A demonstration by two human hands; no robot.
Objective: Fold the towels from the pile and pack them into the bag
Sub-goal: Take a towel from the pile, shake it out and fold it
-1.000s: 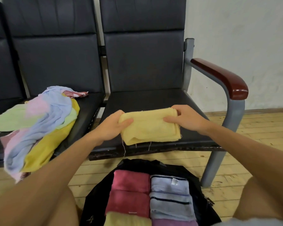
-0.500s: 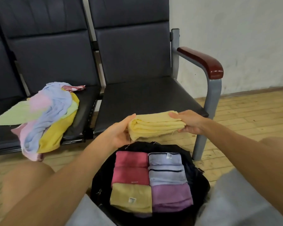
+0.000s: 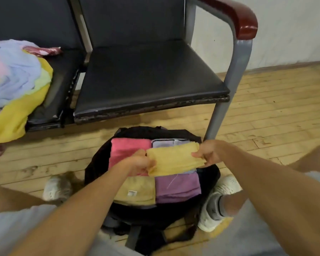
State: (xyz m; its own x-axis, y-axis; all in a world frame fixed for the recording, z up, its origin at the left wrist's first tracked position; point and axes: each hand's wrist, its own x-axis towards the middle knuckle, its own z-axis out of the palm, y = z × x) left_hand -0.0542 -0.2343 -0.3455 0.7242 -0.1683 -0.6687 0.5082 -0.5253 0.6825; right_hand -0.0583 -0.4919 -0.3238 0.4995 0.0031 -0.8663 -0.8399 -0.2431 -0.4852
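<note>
The only label in sight is a small white tag (image 3: 132,193) on the mustard towel (image 3: 139,191) in the near-left corner of the bag; any writing on it is too blurred to read; no brand shows on the bag or the shoes.

The folded pale-yellow towel (image 3: 174,159) is held flat over the open black bag (image 3: 94,163), above its right-hand column; its long axis runs left to right, the right end tilted slightly away from the person; a loose thread hangs from its near edge; whether it touches the towels beneath cannot be told.

The left hand (image 3: 140,162) grips the towel's left end with fingers curled round it; the right hand (image 3: 207,154) pinches the right end between thumb and curled fingers.

In the bag lie a folded pink towel (image 3: 127,148) at the far left, a lavender towel (image 3: 164,143) with a dark stripe at the far right, partly covered by the held one, and a purple towel (image 3: 179,187) at the near right, beside the mustard one.

The bag stands on a wooden plank floor (image 3: 266,117) between two white sneakers (image 3: 214,209); beyond it is a black padded chair seat (image 3: 146,76) with a reddish-brown armrest (image 3: 238,15); on the next seat to the left lies the unfolded pile of towels (image 3: 17,80), blue, pink, green and yellow, draping over the front edge.
</note>
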